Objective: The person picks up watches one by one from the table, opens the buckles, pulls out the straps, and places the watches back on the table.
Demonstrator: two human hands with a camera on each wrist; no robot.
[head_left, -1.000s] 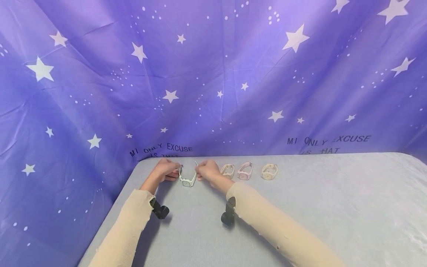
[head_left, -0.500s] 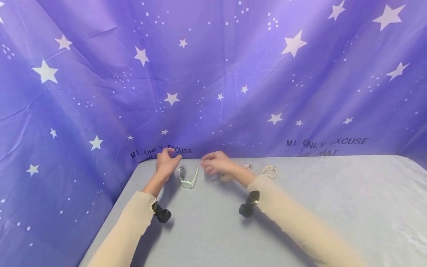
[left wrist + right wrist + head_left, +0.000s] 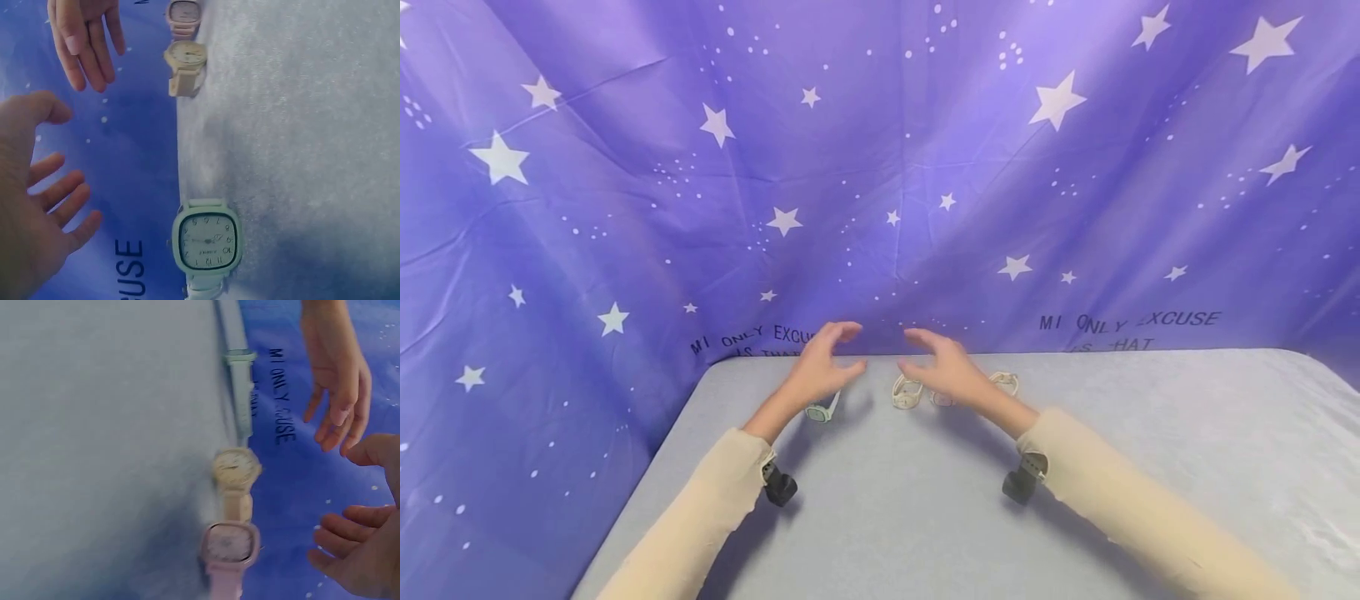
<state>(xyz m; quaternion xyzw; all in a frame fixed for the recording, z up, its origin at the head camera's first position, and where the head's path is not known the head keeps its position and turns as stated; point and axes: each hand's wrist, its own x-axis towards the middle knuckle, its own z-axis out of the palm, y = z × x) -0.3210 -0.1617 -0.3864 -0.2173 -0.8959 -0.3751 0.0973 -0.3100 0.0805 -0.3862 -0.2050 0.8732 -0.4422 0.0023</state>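
My left hand (image 3: 822, 367) hovers above the back of the table, fingers spread and holding nothing. Partly behind it lies a mint-green wristwatch (image 3: 820, 412), its square dial plain in the left wrist view (image 3: 208, 240) and its strap unfastened. Facing it, my right hand (image 3: 953, 371) is also raised with parted fingers and holds nothing. Near the right hand are a cream wristwatch (image 3: 906, 396) with a round dial and a pink wristwatch (image 3: 942, 400) with a square dial, mostly covered by that hand in the head view. A pale yellow wristwatch (image 3: 1004, 382) is partly hidden behind the right wrist.
The watches stand in a row along the back edge of a grey cloth-covered table (image 3: 895, 517). A purple curtain (image 3: 865, 167) with white stars hangs directly behind. Each wrist carries a small black camera (image 3: 781, 487).
Both hands have let go of the mint-green watch and lifted from it. It stays on the table with its strap spread. The left hand has then shifted right, and the right hand further right.
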